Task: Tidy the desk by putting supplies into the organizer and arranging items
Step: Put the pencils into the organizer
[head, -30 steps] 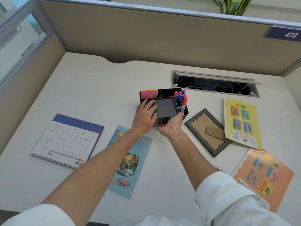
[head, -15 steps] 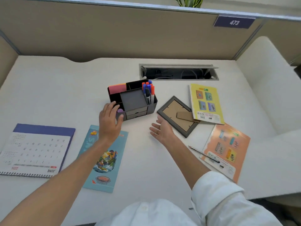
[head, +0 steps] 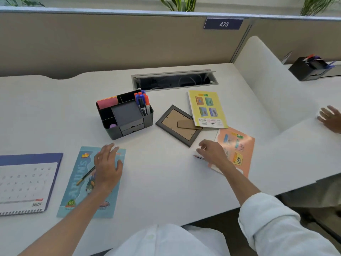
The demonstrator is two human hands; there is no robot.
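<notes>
The black desk organizer (head: 135, 118) stands mid-desk with several markers (head: 143, 103), pink sticky notes (head: 107, 102) and a small purple item (head: 113, 125) in its compartments. My left hand (head: 108, 168) hovers with spread fingers over the blue booklet (head: 77, 189). A pencil (head: 84, 176) lies on that booklet, its upper end hidden under the hand. My right hand (head: 214, 154) is at the left edge of the orange booklet (head: 239, 143), with fingers curled down on a pen (head: 198, 157). Only the pen's tip shows.
A picture frame (head: 176, 126) lies face down beside the organizer, with a yellow booklet (head: 204, 108) overlapping its corner. A June calendar (head: 25, 183) lies far left. An open cable tray (head: 174, 80) sits behind. Beyond a white divider (head: 265, 84), another person's hand (head: 330, 118) and another organizer (head: 308, 70).
Both hands left the organizer. My left hand drew back over the blue booklet, where a pencil now shows. My right hand went right, onto the pen. The view swung right.
</notes>
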